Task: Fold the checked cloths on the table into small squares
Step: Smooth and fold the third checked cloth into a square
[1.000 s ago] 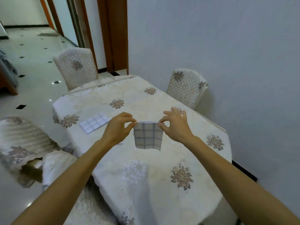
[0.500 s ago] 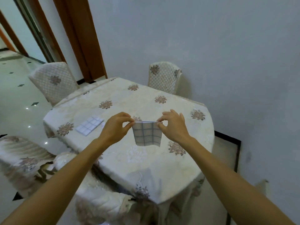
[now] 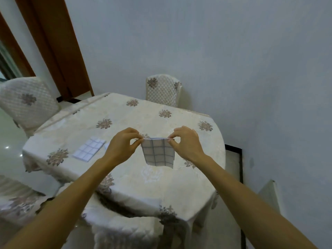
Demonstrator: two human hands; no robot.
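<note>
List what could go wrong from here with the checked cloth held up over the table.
1. The white, grey-checked folded cloth hangs free, pinched only at its top corners by the left hand and right hand; a slip at either corner could let the fold fall open.
2. Its bottom edge looks uneven, so the layers may be misaligned and the next fold could come out crooked.

Cannot see the top corners of the hanging checked cloth (image 3: 158, 153), pinched away inside the left hand (image 3: 122, 148) and the right hand (image 3: 186, 146). Cannot count the layers along its top edge: too fine. Cannot name the pale scrap (image 3: 106, 146) just beside the folded checked cloth (image 3: 89, 149), mostly behind the left hand. Cut off at the left edge: part of the quilted chair (image 3: 27, 103). Blurred and half behind the left forearm: the nearest chair (image 3: 118, 229). Cut off at the bottom: both forearms.
</note>
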